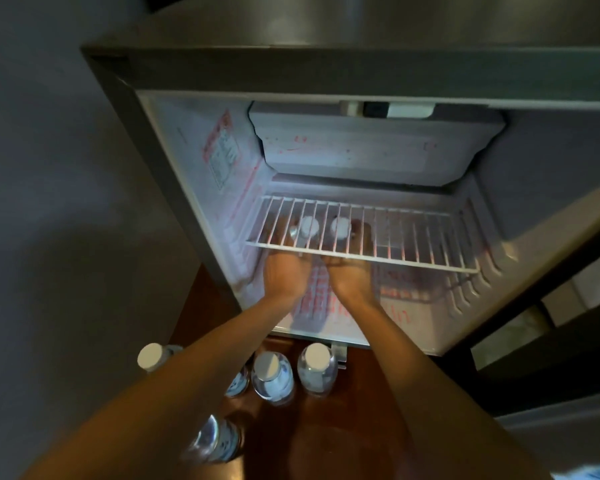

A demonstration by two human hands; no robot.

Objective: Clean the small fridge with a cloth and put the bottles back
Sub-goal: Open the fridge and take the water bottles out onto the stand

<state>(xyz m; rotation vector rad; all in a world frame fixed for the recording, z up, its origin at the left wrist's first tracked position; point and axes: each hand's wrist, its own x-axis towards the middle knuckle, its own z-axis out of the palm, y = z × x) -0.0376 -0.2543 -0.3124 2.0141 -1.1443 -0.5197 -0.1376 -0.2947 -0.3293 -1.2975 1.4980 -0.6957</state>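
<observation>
Beneath the wire shelf [413, 262], the left hand [286, 273] has its grip round the left bottle [307, 227], the right hand [352, 277] round the right bottle [340, 228].

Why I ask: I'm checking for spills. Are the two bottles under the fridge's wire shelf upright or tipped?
Upright. The left bottle and right bottle show round white caps facing up through the wire shelf.
</observation>
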